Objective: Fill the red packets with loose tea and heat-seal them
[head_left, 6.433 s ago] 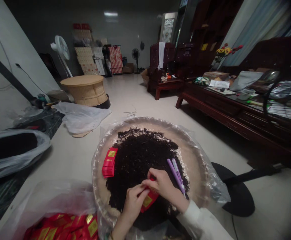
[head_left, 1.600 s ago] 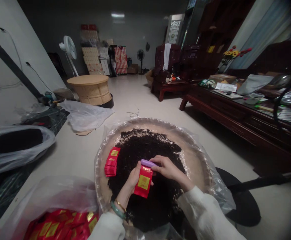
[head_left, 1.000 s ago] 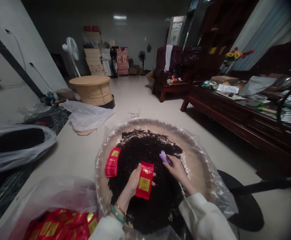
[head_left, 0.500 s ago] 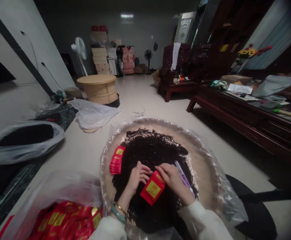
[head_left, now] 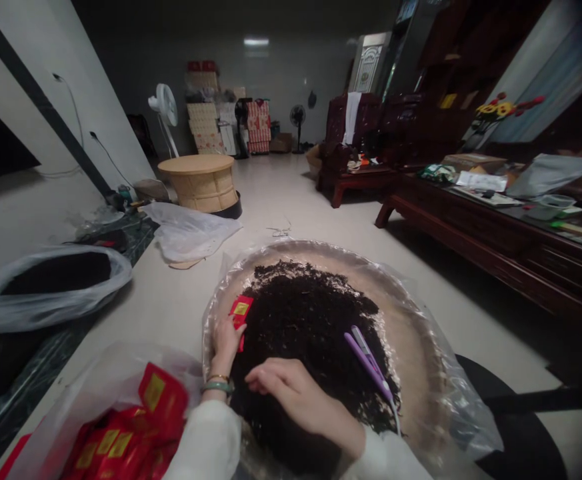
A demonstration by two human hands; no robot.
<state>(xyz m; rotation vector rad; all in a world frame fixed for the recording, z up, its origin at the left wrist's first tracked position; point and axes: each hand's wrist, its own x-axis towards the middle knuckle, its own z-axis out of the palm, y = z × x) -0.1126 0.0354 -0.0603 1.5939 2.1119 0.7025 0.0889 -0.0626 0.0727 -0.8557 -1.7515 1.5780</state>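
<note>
At the tray's left side, my left hand (head_left: pixel 227 339) closes its thumb and fingers over the small red packets (head_left: pixel 241 306) with yellow labels, partly covering them. My right hand (head_left: pixel 295 393) is above the dark loose leaves (head_left: pixel 301 313), its fingers bent and pressed together with nothing visible in them. Those leaves are heaped in a wide round tray (head_left: pixel 421 360) lined with clear plastic. To the right of the heap lies a purple flat iron (head_left: pixel 369 363) with a cord. One red packet (head_left: pixel 159 395), slightly blurred, is over the pile of red packets (head_left: pixel 115 443) in a plastic bag at lower left.
An open plastic bag of dark material (head_left: pixel 55 273) sits on the ledge at left. Farther off are a round wooden drum-shaped table (head_left: pixel 198 187) and a crumpled plastic sheet (head_left: pixel 195 230). A long dark wooden table (head_left: pixel 471 247) stands at right, a black round base (head_left: pixel 515 413) below it.
The red packet has left my right hand, and one now shows over the bag at lower left. My left hand has moved left onto the packets; my right hand came nearer, uncovering the flat iron.
</note>
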